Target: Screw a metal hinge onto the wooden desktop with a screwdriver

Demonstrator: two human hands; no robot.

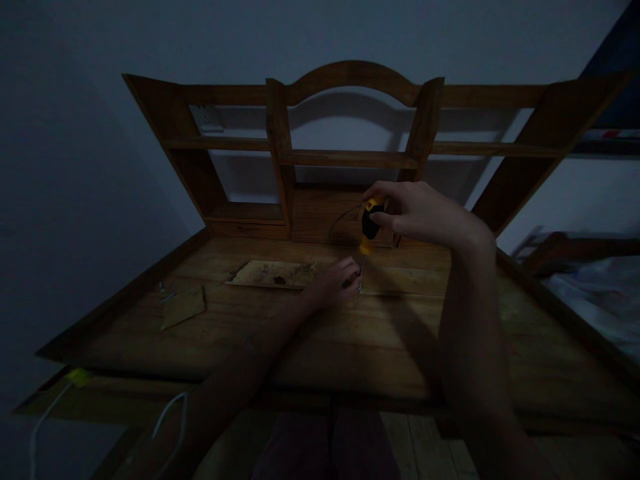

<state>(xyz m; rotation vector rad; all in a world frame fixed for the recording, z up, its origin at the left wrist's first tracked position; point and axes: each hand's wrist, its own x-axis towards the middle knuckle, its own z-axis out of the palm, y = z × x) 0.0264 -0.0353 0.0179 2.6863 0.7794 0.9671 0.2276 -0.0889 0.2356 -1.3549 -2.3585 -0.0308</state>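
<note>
A screwdriver point(371, 223) with a yellow and black handle stands nearly upright over the middle of the wooden desk point(320, 340). My right hand point(407, 208) grips its handle from above, fingers closed around it. Its thin shaft runs down to a small shiny metal piece, too small to name, beside my left hand's fingertips. My left hand point(337, 281) rests low by the shaft tip with its fingers curled together. What those fingers pinch is hidden. Left of that hand lies a flat, stained board strip point(273, 273).
A wooden shelf unit point(350, 159) rises at the desk's back. A brown flat piece point(185, 307) and small metal bits point(167, 297) lie at the left. A white cord point(47, 407) hangs at the front left edge. Crumpled pale cloth or plastic point(600, 307) is at the right.
</note>
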